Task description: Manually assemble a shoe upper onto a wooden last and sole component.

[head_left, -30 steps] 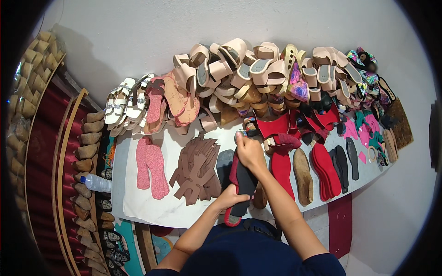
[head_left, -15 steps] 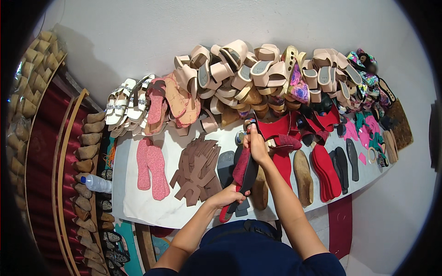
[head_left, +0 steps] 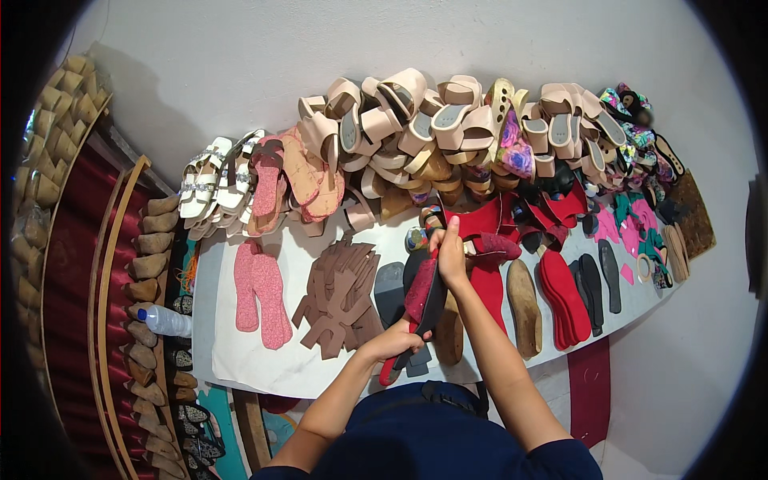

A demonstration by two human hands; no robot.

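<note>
Above the front edge of the table I hold a red shoe [head_left: 422,290] with a black sole, tilted with its long side toward my body. My left hand [head_left: 395,342] is wrapped around its near part, and the red near end sticks out below the fingers. At the far end my right hand [head_left: 449,258] is closed on the shoe, thumb pointing up along it. Behind the shoe lie dark grey sole pieces [head_left: 390,282] and a wooden shoe last [head_left: 449,336], both partly hidden. Red upper pieces [head_left: 480,222] lie just beyond my right hand.
Brown cut strips [head_left: 340,300] and pink insoles [head_left: 262,296] lie to the left. Right of my arm are another wooden last [head_left: 526,308] and stacked red insoles [head_left: 565,300]. Beige sandals [head_left: 416,132] pile against the wall. A plastic bottle [head_left: 168,321] is by the left shelf.
My right thumb has straightened upward and that hand has shifted slightly on the far end of the shoe. My left hand keeps nearly the same hold.
</note>
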